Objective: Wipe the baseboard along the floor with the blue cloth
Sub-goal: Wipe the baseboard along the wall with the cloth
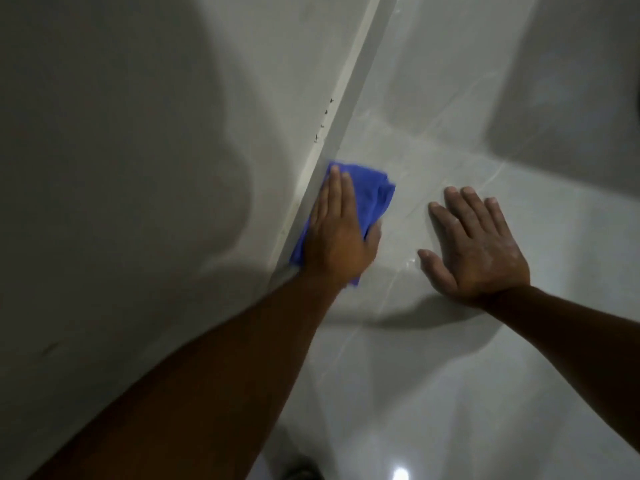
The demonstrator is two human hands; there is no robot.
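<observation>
A pale baseboard (349,88) runs diagonally from the top centre down to the middle of the view, where the wall meets the floor. The blue cloth (372,194) is bunched against it. My left hand (337,233) lies flat on the cloth and presses it to the baseboard, thumb wrapped around the cloth's lower edge. Part of the cloth is hidden under the palm. My right hand (474,245) rests flat on the glossy floor to the right, fingers spread, holding nothing.
A grey-white wall (138,150) fills the left half. Small dark specks (323,121) mark the wall just above the baseboard beyond the cloth. Shiny marbled floor tiles (450,375) stretch to the right, with a light glare at the bottom.
</observation>
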